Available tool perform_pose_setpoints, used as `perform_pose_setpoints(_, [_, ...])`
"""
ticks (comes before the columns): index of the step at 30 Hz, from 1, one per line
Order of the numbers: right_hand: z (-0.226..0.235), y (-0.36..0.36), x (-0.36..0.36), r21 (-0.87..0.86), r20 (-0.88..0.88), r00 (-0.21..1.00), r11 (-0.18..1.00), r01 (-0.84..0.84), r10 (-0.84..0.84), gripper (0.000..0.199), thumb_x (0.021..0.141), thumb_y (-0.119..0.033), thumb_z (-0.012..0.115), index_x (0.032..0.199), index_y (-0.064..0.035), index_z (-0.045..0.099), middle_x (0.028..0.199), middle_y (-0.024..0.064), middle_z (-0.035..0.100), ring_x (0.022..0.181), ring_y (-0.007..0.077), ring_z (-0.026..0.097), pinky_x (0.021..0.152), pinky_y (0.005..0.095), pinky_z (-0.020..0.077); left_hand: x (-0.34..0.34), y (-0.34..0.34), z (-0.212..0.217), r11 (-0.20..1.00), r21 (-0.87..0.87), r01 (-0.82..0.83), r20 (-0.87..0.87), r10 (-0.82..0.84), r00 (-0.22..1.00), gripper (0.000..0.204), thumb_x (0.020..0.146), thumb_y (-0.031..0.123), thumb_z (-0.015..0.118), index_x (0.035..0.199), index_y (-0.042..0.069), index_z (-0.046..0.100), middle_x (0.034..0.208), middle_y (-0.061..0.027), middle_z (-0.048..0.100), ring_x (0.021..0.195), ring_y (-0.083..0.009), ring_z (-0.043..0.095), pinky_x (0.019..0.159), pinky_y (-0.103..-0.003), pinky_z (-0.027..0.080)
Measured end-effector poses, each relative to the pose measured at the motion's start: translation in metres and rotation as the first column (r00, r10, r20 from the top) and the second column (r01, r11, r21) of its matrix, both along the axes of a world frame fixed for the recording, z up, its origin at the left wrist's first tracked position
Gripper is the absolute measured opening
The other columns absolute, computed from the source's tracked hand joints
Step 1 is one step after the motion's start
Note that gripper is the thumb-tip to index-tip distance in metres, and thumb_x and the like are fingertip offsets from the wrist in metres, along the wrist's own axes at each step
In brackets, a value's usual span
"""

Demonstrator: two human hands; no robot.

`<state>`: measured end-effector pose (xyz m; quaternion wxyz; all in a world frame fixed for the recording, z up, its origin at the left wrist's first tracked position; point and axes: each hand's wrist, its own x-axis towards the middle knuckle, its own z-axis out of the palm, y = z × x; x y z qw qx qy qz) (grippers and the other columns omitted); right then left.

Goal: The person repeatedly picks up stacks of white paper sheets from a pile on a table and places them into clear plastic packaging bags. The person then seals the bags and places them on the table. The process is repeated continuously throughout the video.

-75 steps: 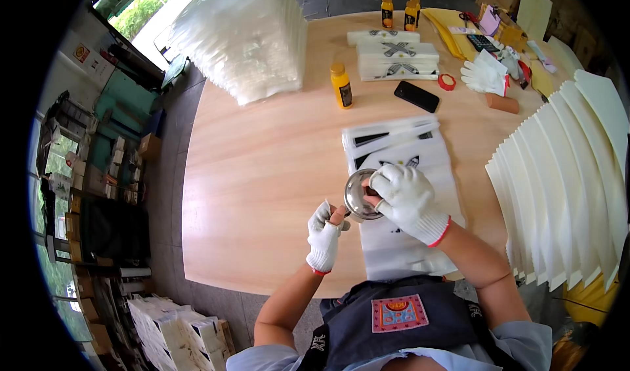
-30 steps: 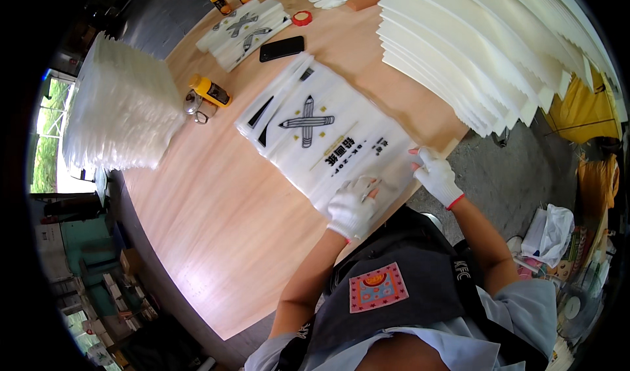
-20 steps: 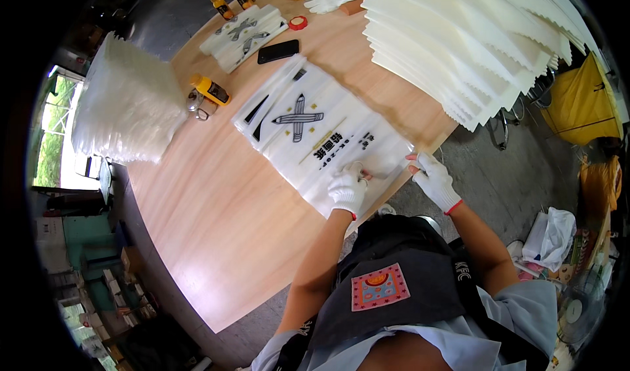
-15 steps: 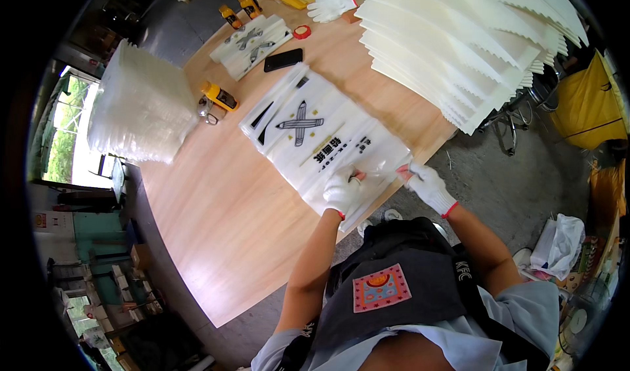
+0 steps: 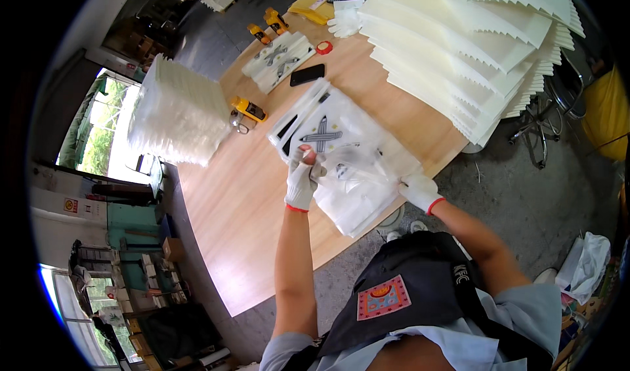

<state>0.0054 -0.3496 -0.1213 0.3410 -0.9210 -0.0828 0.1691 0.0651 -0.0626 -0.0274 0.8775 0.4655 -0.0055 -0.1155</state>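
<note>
At the left side of the counter (image 5: 256,194), a tall stack of white bags (image 5: 176,112) stands well apart from the work, presumably kept as a supply within reach yet out of the way. Just right of it lies a small yellow bottle (image 5: 249,108) on its side, and farther back two more yellow bottles (image 5: 268,26) stand beside a smaller printed pile (image 5: 277,55), with a black phone (image 5: 307,74) and a red tape roll (image 5: 324,47) near it. Closer to the person, a pile of clear printed plastic bags (image 5: 328,141) lies flat near the counter's front edge, where both arms can span it. The left hand (image 5: 302,177), in a white glove with a red cuff, is closed in a pinch on the edge of the top bag (image 5: 361,171) and lifts it slightly, so that the thin film comes away from the sheets below. The right hand (image 5: 417,188), gloved alike, grips the same bag at its other end near the counter's edge, and the film looks stretched between the two; holding both ends seems to keep the limp plastic taut and manageable. Farther right, a broad fan of cream sheets (image 5: 472,56) with zigzag edges overlaps like shingles, probably so each can be taken off singly. A spare pair of white gloves (image 5: 344,20) rests at its far end.
</note>
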Motion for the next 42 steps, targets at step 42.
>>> perform_pose_setpoints(42, [0.422, -0.218, 0.037, -0.229, 0.872, 0.472, 0.961, 0.152, 0.133, 0.020, 0.081, -0.017, 0.056, 0.097, -0.0101, 0.065, 0.090, 0.0091, 0.065, 0.086, 0.0287, 0.061, 0.074, 0.0371, 0.0488, -0.017, -0.151, 0.237, 0.788, 0.513, 0.341, 0.336, -0.550, 0.765, 0.051, 0.093, 0.036, 0.051, 0.128, 0.000, 0.043, 0.116, -0.0144, 0.057, 0.092, -0.0190, 0.058, 0.085, -0.031, 0.046])
